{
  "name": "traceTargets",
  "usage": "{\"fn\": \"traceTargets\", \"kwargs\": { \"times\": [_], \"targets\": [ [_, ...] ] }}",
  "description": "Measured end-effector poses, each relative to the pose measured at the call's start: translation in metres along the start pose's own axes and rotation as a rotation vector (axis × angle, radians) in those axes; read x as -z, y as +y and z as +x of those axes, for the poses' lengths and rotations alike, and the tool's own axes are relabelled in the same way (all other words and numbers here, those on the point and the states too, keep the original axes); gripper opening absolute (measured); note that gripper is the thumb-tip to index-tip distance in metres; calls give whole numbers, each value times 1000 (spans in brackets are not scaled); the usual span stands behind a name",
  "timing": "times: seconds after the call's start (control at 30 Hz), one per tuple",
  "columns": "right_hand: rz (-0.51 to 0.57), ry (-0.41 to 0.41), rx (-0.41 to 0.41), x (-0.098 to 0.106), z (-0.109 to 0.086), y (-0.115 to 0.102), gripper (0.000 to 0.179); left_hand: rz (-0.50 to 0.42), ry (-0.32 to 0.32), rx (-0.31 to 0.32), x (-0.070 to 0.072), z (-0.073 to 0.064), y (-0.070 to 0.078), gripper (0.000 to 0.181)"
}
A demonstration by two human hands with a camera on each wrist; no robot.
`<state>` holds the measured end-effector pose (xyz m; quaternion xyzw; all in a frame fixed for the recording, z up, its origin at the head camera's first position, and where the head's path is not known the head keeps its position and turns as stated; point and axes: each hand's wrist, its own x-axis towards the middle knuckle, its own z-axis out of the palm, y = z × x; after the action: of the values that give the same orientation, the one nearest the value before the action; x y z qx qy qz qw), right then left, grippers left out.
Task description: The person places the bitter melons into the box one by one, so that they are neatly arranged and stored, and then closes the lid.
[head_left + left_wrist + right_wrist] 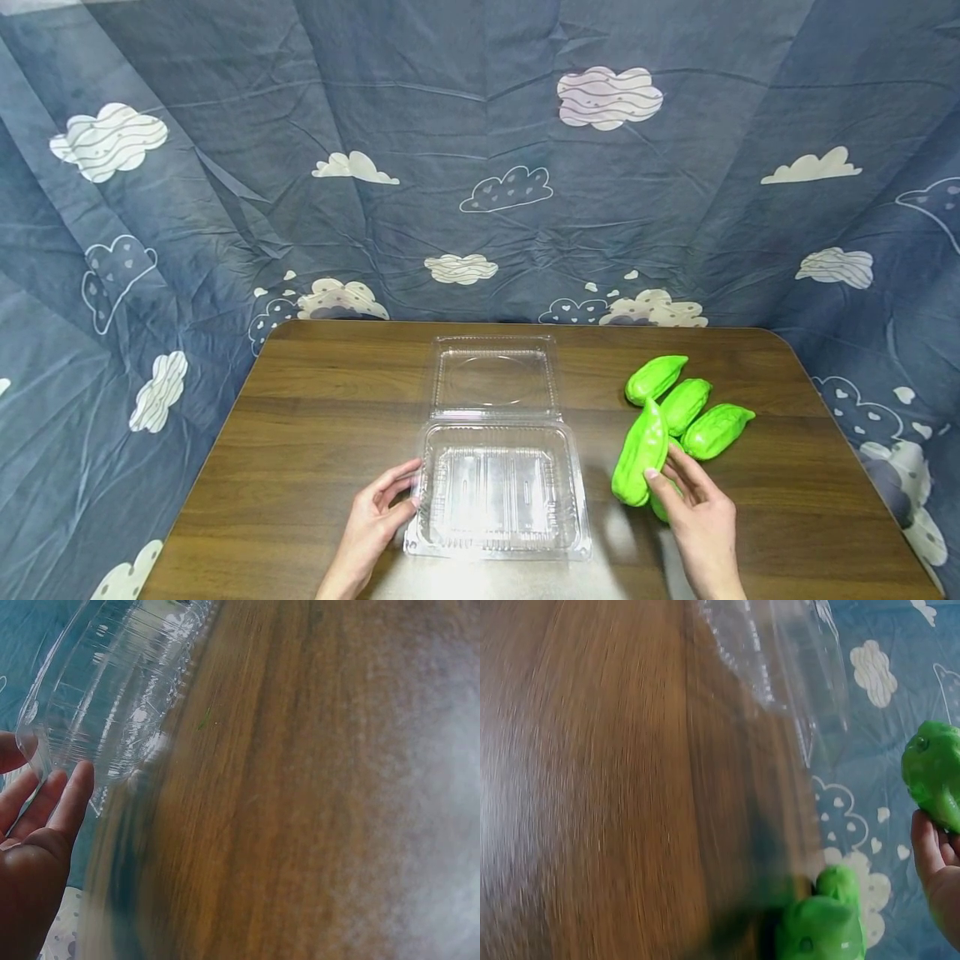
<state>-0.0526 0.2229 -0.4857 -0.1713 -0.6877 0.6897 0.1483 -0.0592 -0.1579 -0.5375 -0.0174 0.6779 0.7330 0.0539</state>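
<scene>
Container [495, 508] lies unfolded, lid [495, 379] behind, so inside is reachable; left hand [378, 508] apparently pinches it for steadiness; right hand [701, 517] grips green vegetable [639, 467] near others [686, 407].

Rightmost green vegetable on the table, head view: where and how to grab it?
Probably across the thick middle of the rightmost green vegetable, coming down from above and its open right, near side. It lies lengthwise, tapered tip pointing right and away from the person, so its long flanks offer opposing contact; the neighbouring green vegetable crowds its left side.
</scene>
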Motion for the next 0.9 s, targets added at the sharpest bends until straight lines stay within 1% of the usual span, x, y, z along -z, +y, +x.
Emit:
{"fn": "traceTargets", "kwargs": {
  "times": [0.23, 0.53, 0.8, 0.9],
  "targets": [
    [37, -60, 3, -13, -4, 0, 50, 2, -4, -9, 0, 1, 0, 52],
    [71, -147, 16, -31, -13, 0, 49, 0, -1, -2, -1, 0, 1, 53],
    [88, -187, 36, -49, -18, -3, 48, 25, 13, 4, -1, 0, 0, 53],
    [91, -202, 29, -56, -21, -4, 48, 28, 18, 4, 0, -1, 0, 53]
  ]
}}
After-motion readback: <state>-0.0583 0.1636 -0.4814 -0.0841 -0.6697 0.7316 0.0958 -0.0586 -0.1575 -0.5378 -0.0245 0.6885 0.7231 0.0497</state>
